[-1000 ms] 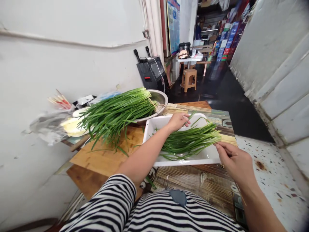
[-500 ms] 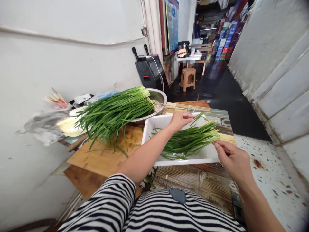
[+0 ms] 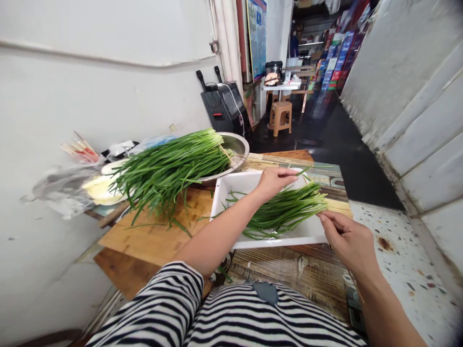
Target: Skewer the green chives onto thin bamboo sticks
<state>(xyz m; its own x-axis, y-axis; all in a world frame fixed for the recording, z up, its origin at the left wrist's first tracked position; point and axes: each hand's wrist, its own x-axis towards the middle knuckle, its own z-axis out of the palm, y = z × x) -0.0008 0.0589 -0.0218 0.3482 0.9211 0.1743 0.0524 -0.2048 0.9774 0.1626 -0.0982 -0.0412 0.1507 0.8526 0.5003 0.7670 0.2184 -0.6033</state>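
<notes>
Garlic chives (image 3: 285, 212) lie as a loose bunch in a white plastic tray (image 3: 278, 244), their pale cut ends to the right. My left hand (image 3: 277, 182) is above the tray's far side, fingertips pinched by a pale straw strand (image 3: 306, 178) and a stray chive leaf. At the near right corner, my right hand (image 3: 349, 236) pinches a thin straw beside the cut ends; a pale tail hangs below its wrist. The bunch partly hides the straw. A bigger chive bunch (image 3: 173, 164), bound with straw near its cut ends, rests across a steel bowl (image 3: 243, 142).
Flat straws (image 3: 338, 207) lie right of the tray. A wooden board (image 3: 144, 236) is on the left, with a plastic bag (image 3: 58, 188) and a cup of skewers (image 3: 85, 152) behind. A black speaker (image 3: 226, 106) leans by the wall. A stool (image 3: 280, 118) stands farther off.
My left hand has moved slightly right and a little forward, its fingertips closer to the chives' cut ends. A chive leaf there points more to the right. My right hand has barely moved.
</notes>
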